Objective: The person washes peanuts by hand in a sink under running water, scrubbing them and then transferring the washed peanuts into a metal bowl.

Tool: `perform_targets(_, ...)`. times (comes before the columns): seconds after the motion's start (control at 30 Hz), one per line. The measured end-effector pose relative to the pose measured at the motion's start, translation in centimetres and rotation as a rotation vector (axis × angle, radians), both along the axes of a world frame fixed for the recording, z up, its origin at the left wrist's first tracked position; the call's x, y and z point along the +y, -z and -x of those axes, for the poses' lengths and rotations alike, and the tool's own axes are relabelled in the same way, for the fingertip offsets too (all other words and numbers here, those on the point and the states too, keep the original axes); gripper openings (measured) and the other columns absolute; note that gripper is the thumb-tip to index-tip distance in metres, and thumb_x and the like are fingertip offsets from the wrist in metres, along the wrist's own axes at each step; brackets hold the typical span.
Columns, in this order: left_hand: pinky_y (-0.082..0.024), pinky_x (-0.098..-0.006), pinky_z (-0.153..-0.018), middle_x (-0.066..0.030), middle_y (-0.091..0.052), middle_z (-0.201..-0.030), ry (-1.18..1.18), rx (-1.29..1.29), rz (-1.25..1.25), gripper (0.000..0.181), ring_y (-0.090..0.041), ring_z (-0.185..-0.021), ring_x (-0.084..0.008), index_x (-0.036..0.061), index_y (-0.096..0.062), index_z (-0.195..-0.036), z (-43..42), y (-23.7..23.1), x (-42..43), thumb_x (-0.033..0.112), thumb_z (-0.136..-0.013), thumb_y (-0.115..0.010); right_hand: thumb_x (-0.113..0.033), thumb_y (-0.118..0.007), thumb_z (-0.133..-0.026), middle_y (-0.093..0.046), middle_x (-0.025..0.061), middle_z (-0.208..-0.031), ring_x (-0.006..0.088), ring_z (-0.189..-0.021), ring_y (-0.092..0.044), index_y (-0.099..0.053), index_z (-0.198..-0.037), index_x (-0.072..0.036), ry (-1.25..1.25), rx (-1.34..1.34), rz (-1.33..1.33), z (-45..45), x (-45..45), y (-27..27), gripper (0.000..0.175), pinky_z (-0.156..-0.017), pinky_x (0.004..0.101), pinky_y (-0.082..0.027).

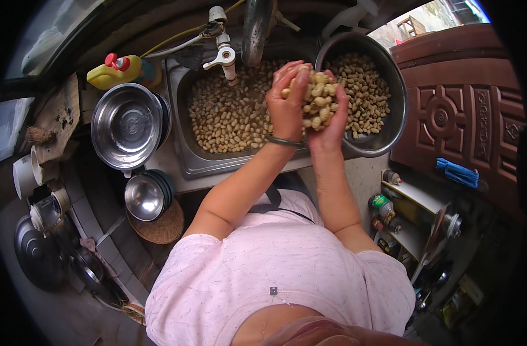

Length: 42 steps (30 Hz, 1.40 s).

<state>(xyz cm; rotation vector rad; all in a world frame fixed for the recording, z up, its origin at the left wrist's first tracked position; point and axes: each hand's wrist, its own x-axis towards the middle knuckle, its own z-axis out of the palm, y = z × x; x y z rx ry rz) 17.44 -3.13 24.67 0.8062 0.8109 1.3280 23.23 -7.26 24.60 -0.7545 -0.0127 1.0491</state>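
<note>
Between my left hand (288, 101) and my right hand (332, 123) is a heap of unshelled peanuts (320, 98), cupped from both sides. A bangle circles my left wrist. Both hands are above the right part of a steel sink (187, 162), close to the near left rim of a large metal basin (399, 116). More peanuts (233, 121) lie in murky water in the sink. Inside the basin, a pile of peanuts (362, 86) covers much of the bottom, with bare metal showing at the near side.
A white-handled tap (225, 57) reaches over the sink. Stacked steel bowls (127, 125) and a yellow bottle with a red cap (116, 71) stand left. Smaller bowls (145, 197) rest lower on a woven mat (157, 229). A brown panelled door (449, 108) and a shelf (414, 197) with bottles are right.
</note>
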Motion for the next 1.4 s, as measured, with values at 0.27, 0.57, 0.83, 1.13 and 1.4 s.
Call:
perform_targets(0.27, -0.039, -0.044, -0.101, -0.0118, -0.064, -0.118, 0.221, 0.676, -0.075, 0.026, -0.05, -0.122, -0.0355, 0.0103, -0.074, -0.098, -13.9, 3.2, 0.6, 0.028, -0.079, -0.075, -0.028, -0.057, -0.095, -0.056, 0.0101, -0.128, 0.0222, -0.118, -0.054, -0.053, -0.126, -0.006, 0.309, -0.31, 0.439, -14.2, -0.4, 2.7, 0.039, -0.101, 0.0347, -0.043)
perform_targets(0.57, -0.042, -0.0448, -0.097, -0.0136, -0.067, -0.109, -0.213, 0.931, -0.305, 0.024, -0.057, -0.11, -0.0328, 0.0094, -0.071, -0.103, 11.8, 16.0, 6.2, 0.023, -0.083, -0.071, -0.006, -0.064, -0.087, -0.062, 0.0092, -0.103, 0.0269, -0.107, -0.055, -0.067, -0.097, -0.004, 0.22, -1.651, 0.376, -4.9, -2.2, 0.8, 0.011, -0.092, 0.0396, -0.043)
perform_targets(0.83, -0.041, -0.0414, -0.1, -0.0141, -0.052, -0.137, -0.069, 0.888, 0.288, 0.055, -0.049, -0.127, -0.03, 0.0098, -0.054, -0.135, 23.7, 28.8, 6.9, 0.042, -0.091, -0.063, -0.036, -0.067, -0.085, -0.052, 0.015, -0.13, 0.0327, -0.126, -0.045, -0.054, -0.128, -0.011, -0.325, -1.645, 0.685, -2.2, 5.8, 23.6, 0.051, -0.104, 0.0428, -0.037)
perform_targets(1.13, -0.044, -0.0379, -0.098, -0.0134, -0.053, -0.134, 0.02, -0.049, 0.77, 0.062, -0.052, -0.12, -0.0247, 0.0012, -0.051, -0.134, 19.7, 35.6, 4.2, 0.04, -0.088, -0.067, -0.053, -0.057, -0.09, -0.036, 0.0087, -0.149, 0.023, -0.134, -0.038, -0.029, -0.149, -0.015, -0.832, -0.422, 0.769, 3.5, 6.8, 26.1, 0.076, -0.107, 0.0366, -0.036)
perform_targets(1.4, -0.053, -0.0297, -0.084, -0.0099, -0.064, -0.111, -0.104, -0.256, 0.561, 0.034, -0.065, -0.097, -0.0178, -0.0009, -0.059, -0.116, 11.5, 23.0, 3.7, 0.026, -0.095, -0.058, -0.031, -0.05, -0.096, -0.059, 0.0077, -0.125, 0.0206, -0.114, -0.058, -0.052, -0.13, -0.008, -0.391, 0.0, 0.273, 8.2, 6.0, 22.7, 0.041, -0.099, 0.0347, -0.045)
